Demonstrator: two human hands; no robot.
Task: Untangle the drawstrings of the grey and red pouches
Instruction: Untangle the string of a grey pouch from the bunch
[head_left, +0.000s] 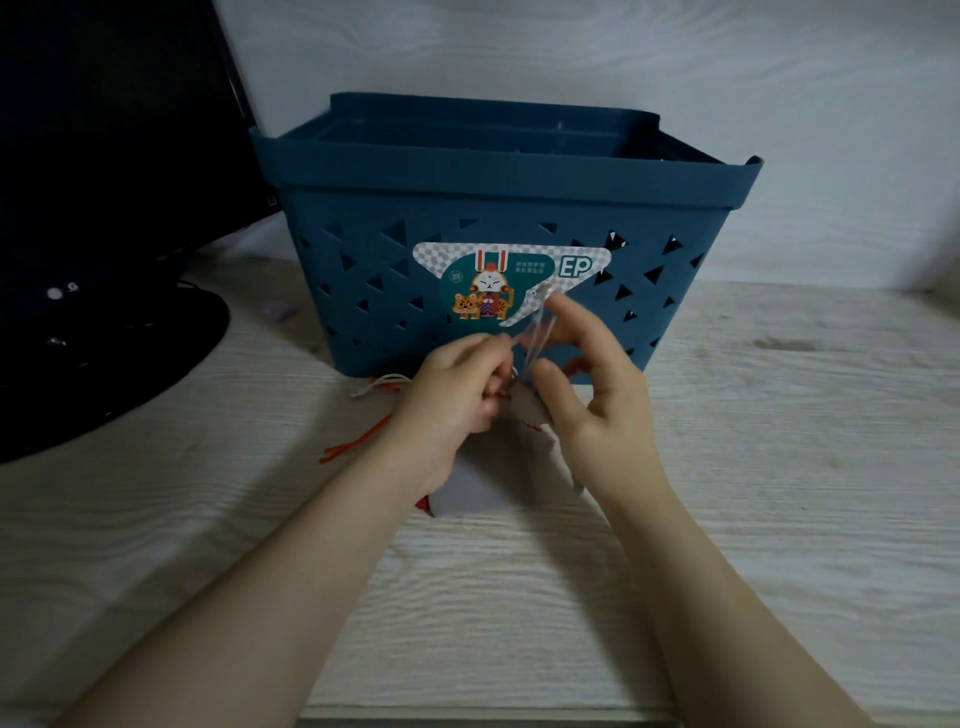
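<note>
The grey pouch (480, 486) lies on the table under both my hands, its gathered top held between them. Only a sliver of the red pouch (425, 505) shows at the grey pouch's lower left edge. My left hand (457, 395) pinches the pale drawstring (535, 332) near the pouch's mouth. My right hand (592, 384) lifts a loop of the same pale string upward with its fingertips. A red drawstring (358, 441) trails left on the table, and another red bit (576, 366) pokes out behind my right hand. A white string end (382, 385) lies left of my left hand.
A dark blue plastic basket (519, 208) with triangular holes and a sticker stands just behind my hands. A black monitor with its round base (104, 332) fills the left side. A small purple object (280, 312) lies by the base. The table's front edge (467, 714) runs below my forearms.
</note>
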